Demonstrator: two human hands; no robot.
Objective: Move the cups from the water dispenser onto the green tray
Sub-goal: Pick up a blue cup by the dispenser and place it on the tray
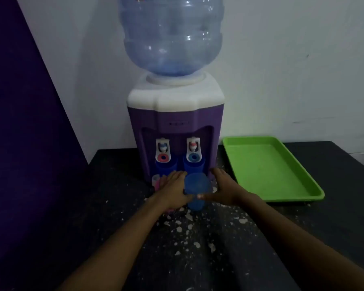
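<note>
A translucent blue cup (196, 186) stands upright on the dark counter just in front of the purple water dispenser (174, 120). My left hand (172, 190) presses on its left side and my right hand (223, 187) on its right, thumb across the front. A pink cup (156, 182) is mostly hidden behind my left hand. Two dark blue cup-like shapes (193, 165) sit under the taps; I cannot tell whether they are cups. The green tray (267, 169) lies to the right of the dispenser with nothing in it.
A large blue water bottle (172, 34) tops the dispenser. A white wall rises behind, and a purple panel (19, 122) closes the left side. The dark counter (197, 238) is speckled with white flecks.
</note>
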